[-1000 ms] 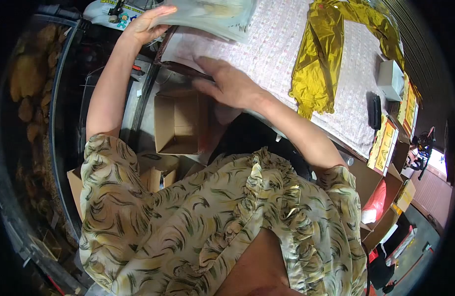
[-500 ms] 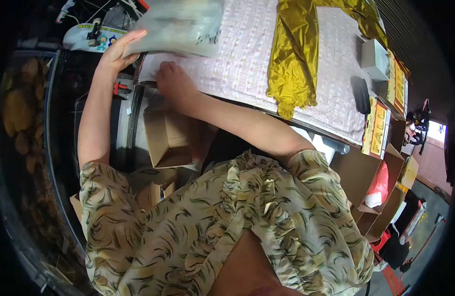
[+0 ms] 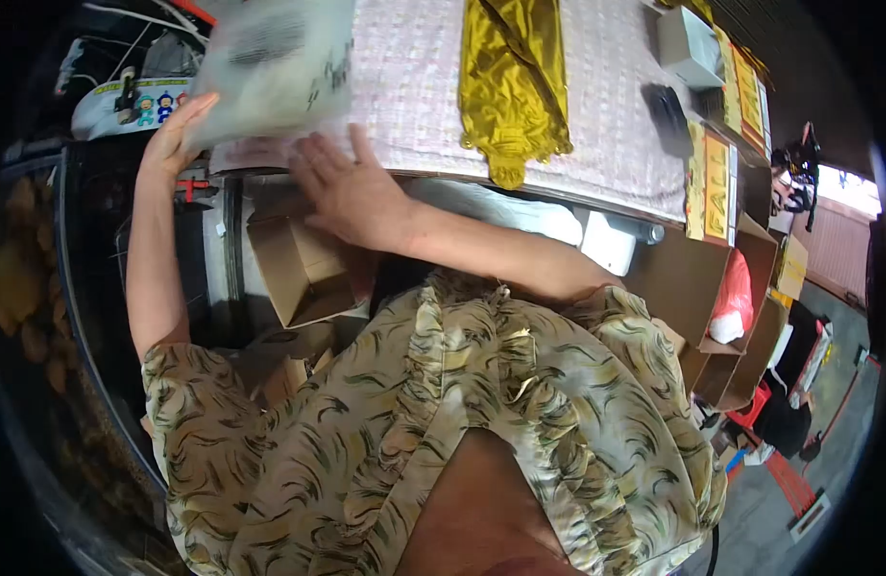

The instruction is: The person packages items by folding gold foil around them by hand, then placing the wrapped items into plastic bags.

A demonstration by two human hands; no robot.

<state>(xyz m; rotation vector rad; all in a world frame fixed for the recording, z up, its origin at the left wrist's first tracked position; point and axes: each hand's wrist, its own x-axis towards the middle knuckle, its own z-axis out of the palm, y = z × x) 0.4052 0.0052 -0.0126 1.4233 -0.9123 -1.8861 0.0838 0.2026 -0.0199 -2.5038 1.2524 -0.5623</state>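
The counter, covered with a pale patterned cloth, carries a length of shiny gold fabric to the right of a translucent bag, which is positioned over the counter's left end. The right hand is open, fingers spread and nothing visibly held, at the counter's front edge just below the bag; contact cannot be determined. The left hand grips the bag's lower left edge, fingers closed.
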